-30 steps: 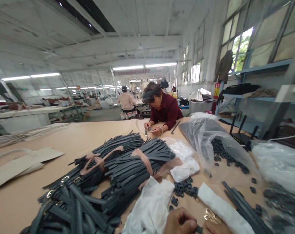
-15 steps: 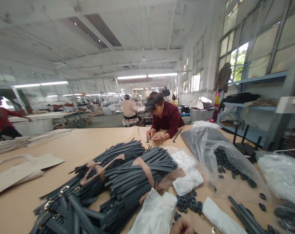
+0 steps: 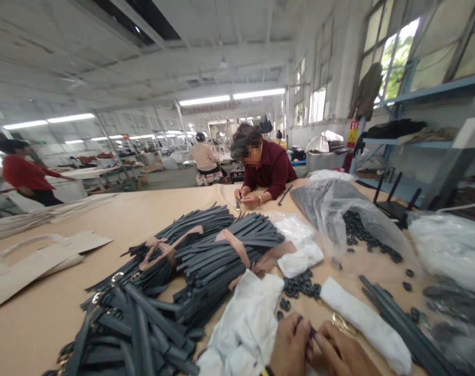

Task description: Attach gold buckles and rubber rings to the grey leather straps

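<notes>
At the bottom edge, my left hand (image 3: 289, 343) is closed on a small dark piece (image 3: 312, 332), perhaps a strap end or loop; its exact kind is hidden by my fingers. My right hand (image 3: 341, 349) pinches the same piece from the other side. A white cloth (image 3: 247, 318) lies crumpled just left of my hands. Beyond them is a pile of small black loops (image 3: 302, 284). Gold metal rings (image 3: 344, 322) and a rolled white cloth (image 3: 365, 326) are on the right.
Bundles of dark straps (image 3: 231, 245), tied with tan strips, and buckled straps (image 3: 131, 334) cover the table's middle and left. A plastic bag of black loops (image 3: 323, 209) and more dark straps (image 3: 407, 324) lie right. A co-worker (image 3: 266, 167) leans over the far edge, handling something small.
The view has tilted down, so table items sit higher in it. Both my hands now show together with the dark piece; before, only part of one showed. The person in red at left has shifted rightward.
</notes>
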Demonstrator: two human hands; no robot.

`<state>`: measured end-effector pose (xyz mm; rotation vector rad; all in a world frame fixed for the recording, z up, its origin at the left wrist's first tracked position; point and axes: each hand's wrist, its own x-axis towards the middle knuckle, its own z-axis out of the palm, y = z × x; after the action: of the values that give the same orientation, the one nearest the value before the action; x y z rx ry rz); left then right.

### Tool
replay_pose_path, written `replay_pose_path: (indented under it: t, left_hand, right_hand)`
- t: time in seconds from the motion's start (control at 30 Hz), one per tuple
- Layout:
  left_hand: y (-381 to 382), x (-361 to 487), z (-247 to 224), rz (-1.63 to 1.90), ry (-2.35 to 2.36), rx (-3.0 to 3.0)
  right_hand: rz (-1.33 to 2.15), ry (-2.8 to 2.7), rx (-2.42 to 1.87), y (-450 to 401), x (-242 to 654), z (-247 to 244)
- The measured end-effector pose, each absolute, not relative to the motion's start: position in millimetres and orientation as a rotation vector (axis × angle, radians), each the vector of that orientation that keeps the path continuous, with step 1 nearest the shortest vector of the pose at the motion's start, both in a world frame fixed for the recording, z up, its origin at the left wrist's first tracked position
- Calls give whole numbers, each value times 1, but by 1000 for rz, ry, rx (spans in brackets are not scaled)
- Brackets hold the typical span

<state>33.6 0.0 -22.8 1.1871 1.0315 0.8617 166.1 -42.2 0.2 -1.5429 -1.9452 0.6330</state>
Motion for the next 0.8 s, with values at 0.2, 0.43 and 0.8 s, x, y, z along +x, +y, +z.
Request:
replay_pose_path:
  t: [0.2,0.43,0.8]
  left_hand:
    - [-1,32,-4,848,981,1132]
    - [-8,34,10,669,1021,1993]
    - [-1,66,4,246,1120,2440]
  right_hand:
    - [995,-1835,-1510,-44,189,21]
    - [996,-1282,-1577,-35,217,23]
    - [1002,-1343,-1539,-34,214,17]
